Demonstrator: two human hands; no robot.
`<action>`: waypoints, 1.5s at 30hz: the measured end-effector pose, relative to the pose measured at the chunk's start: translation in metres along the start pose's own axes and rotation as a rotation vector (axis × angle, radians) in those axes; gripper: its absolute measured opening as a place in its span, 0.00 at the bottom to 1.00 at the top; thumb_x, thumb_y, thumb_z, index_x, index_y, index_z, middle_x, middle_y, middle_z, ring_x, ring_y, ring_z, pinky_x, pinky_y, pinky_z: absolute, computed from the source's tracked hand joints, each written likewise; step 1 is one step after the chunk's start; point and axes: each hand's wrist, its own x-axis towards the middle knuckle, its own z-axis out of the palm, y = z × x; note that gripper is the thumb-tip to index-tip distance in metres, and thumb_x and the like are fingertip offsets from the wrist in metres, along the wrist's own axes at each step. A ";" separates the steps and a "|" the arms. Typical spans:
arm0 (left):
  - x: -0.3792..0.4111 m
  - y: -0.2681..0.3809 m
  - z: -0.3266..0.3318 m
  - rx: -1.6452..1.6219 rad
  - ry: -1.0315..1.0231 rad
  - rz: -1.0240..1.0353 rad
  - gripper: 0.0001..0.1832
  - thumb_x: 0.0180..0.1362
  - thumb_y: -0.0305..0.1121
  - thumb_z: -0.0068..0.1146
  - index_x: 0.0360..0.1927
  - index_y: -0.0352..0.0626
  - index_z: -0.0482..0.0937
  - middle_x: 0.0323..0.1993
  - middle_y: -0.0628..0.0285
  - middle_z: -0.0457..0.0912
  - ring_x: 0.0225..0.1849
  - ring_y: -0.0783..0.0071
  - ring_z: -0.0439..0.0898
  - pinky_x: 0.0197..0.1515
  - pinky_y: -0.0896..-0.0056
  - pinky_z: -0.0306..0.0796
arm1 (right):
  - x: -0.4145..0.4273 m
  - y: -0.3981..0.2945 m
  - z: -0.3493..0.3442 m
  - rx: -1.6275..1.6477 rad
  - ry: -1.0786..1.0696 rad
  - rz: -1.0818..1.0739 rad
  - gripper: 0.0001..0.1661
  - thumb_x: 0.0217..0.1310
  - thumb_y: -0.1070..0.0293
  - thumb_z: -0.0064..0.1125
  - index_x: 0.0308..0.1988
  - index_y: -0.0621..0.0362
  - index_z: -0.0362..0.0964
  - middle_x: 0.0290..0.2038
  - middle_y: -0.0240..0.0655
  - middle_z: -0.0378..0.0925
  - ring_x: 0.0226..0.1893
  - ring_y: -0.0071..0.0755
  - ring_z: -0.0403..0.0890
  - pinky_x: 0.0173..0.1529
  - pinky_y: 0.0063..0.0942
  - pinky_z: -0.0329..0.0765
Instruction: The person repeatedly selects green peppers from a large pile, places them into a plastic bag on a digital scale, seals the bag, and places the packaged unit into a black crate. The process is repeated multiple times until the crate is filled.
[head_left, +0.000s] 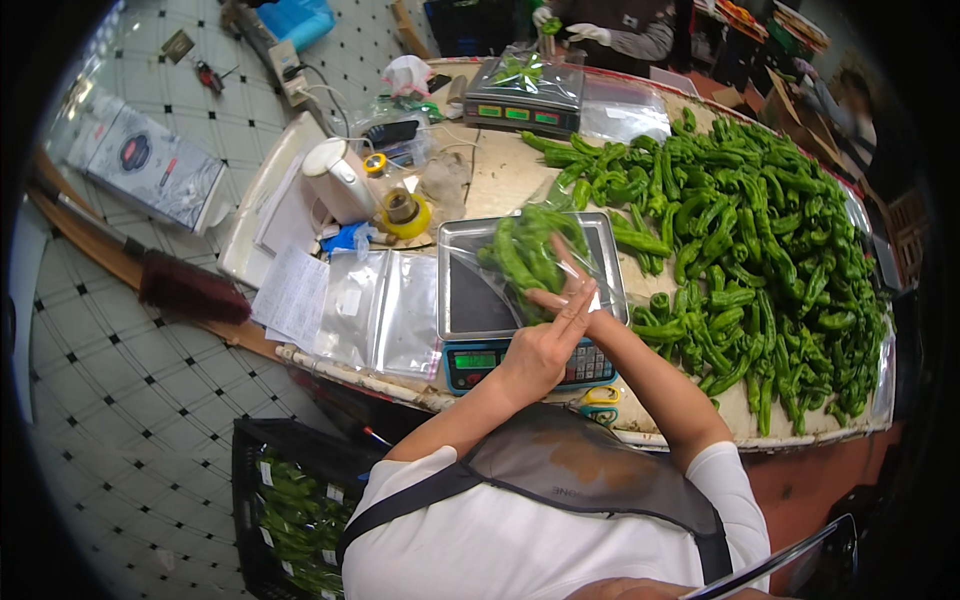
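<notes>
A clear plastic bag (508, 294) with green peppers (536, 247) inside is tilted over the metal pan of a digital scale (480, 304). My left hand (541, 358) pinches the bag at its mouth, close to my right wrist. Inside the bag is my right hand (574, 281), its fingers spread against the peppers. Film and glare hide whether it grips any of them. The scale's display (475, 361) is lit. A large heap of loose green peppers (750, 225) covers the table's right side.
Flat clear bags (379, 315) and written sheets (292, 292) lie left of the scale. Behind them stand a white kettle (337, 180) and a glass jar (397, 206). Scissors (600, 405) rest near the front edge. Across the table, a person's gloved hand (589, 33) shows near another scale (523, 112). A black crate (247, 502) holds bagged peppers.
</notes>
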 end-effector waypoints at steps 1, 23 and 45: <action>0.000 -0.002 0.004 0.009 0.018 0.012 0.46 0.44 0.16 0.54 0.74 0.32 0.64 0.77 0.47 0.63 0.29 0.56 0.84 0.33 0.60 0.81 | 0.004 0.002 0.004 0.040 -0.017 0.021 0.63 0.48 0.56 0.79 0.75 0.65 0.52 0.67 0.63 0.69 0.65 0.58 0.76 0.66 0.41 0.74; 0.008 -0.003 0.032 0.240 -0.034 -0.006 0.26 0.49 0.18 0.59 0.53 0.47 0.88 0.74 0.45 0.69 0.44 0.52 0.83 0.44 0.58 0.74 | -0.267 0.011 -0.294 -0.708 -0.237 0.947 0.36 0.43 0.66 0.79 0.56 0.50 0.79 0.54 0.46 0.78 0.58 0.51 0.77 0.63 0.45 0.75; -0.012 0.040 0.051 0.128 0.031 0.271 0.21 0.50 0.27 0.58 0.51 0.40 0.85 0.70 0.51 0.73 0.54 0.64 0.73 0.64 0.57 0.61 | -0.222 -0.031 -0.216 0.642 0.119 0.796 0.41 0.39 0.64 0.80 0.53 0.54 0.65 0.44 0.31 0.74 0.37 0.24 0.81 0.30 0.23 0.81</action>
